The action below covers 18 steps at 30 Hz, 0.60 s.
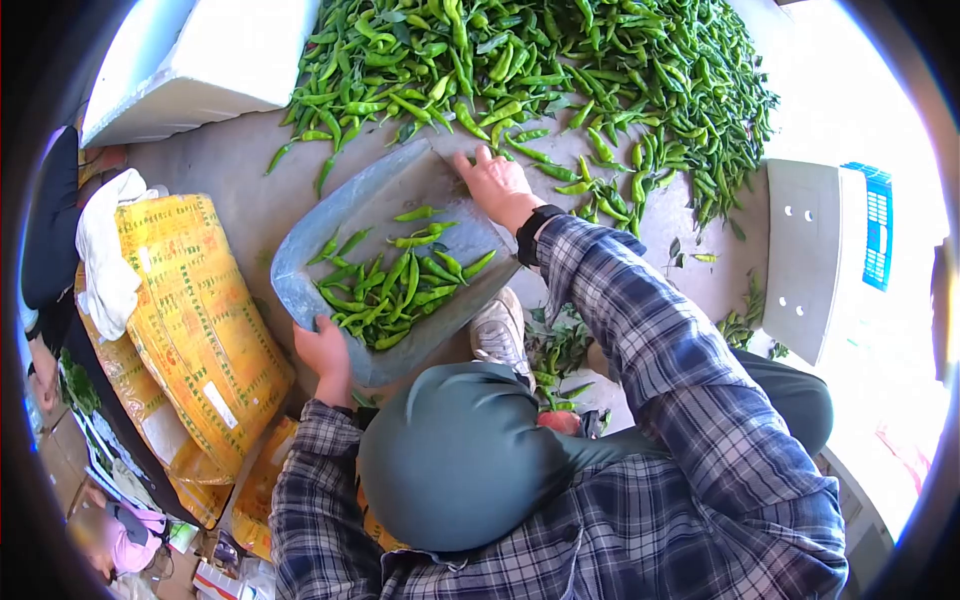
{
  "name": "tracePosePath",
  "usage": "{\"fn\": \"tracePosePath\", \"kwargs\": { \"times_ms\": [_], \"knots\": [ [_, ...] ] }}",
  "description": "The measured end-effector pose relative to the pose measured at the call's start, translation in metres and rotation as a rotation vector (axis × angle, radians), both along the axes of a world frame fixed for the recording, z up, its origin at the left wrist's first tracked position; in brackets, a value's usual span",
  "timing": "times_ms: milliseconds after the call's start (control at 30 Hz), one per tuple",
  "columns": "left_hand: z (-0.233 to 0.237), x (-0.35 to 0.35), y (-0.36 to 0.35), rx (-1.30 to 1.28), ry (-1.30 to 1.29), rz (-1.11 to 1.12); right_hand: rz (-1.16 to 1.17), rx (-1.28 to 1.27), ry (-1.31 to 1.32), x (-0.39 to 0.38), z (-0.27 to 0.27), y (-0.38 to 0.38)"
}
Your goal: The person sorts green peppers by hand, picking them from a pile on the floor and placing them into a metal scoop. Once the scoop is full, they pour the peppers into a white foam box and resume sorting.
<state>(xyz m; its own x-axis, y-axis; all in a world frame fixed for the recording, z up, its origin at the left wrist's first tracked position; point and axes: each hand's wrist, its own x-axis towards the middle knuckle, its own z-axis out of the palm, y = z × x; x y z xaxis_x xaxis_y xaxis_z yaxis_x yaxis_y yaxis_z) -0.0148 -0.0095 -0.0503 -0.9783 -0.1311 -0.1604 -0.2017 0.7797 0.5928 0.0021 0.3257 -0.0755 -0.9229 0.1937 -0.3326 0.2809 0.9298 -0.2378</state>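
A grey-blue scoop [300, 262] with raised walls holds several green chili peppers [400, 285]. My left hand [325, 352] grips the scoop's lower left wall, thumb over the rim. At the scoop's open right side is my right hand [497, 187], fingers spread and pointing toward the far side, with no pepper visible in it. Just beyond those fingers lie loose chili peppers [540, 155] at the edge of a large pile [640, 60]. Where the right palm rests is hidden from view.
A white foam box [215, 75] stands at upper left. Yellow taped cartons [195, 310] with a white cloth [108, 250] are at left. A pale panel [800, 255] and a blue crate [877, 225] stand right. My shoe [497, 335] is beside the scoop. Another person [125, 535] is at lower left.
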Motion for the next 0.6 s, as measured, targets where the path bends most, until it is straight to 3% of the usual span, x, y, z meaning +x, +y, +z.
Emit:
{"fn": "tracePosePath", "kwargs": {
  "times_ms": [200, 267, 300, 333, 400, 433, 500, 600],
  "knots": [
    [0.006, 0.000, 0.005, -0.013, 0.001, 0.008, -0.158, -0.062, -0.006, 0.013, 0.000, -0.002],
    [0.004, 0.000, 0.003, -0.004, 0.039, -0.022, -0.273, -0.379, -0.010, 0.022, 0.013, -0.015],
    [0.002, 0.000, 0.002, -0.004, 0.037, -0.021, -0.079, -0.567, 0.054, 0.030, 0.015, -0.019],
    [0.001, 0.000, 0.001, 0.010, 0.032, -0.019, -0.080, -0.567, 0.052, 0.031, 0.017, -0.017],
    [-0.001, -0.001, -0.002, 0.024, 0.028, -0.017, -0.047, -0.396, 0.146, 0.034, 0.022, -0.011],
    [-0.002, -0.001, -0.003, 0.004, 0.024, -0.025, -0.255, -0.230, 0.137, 0.029, 0.021, 0.001],
    [-0.003, 0.000, -0.004, -0.017, 0.020, -0.032, -0.418, -0.025, 0.177, 0.024, 0.006, 0.032],
    [-0.007, -0.002, -0.005, 0.003, 0.036, -0.021, -0.304, 0.101, 0.032, 0.027, -0.009, 0.048]
  ]
}}
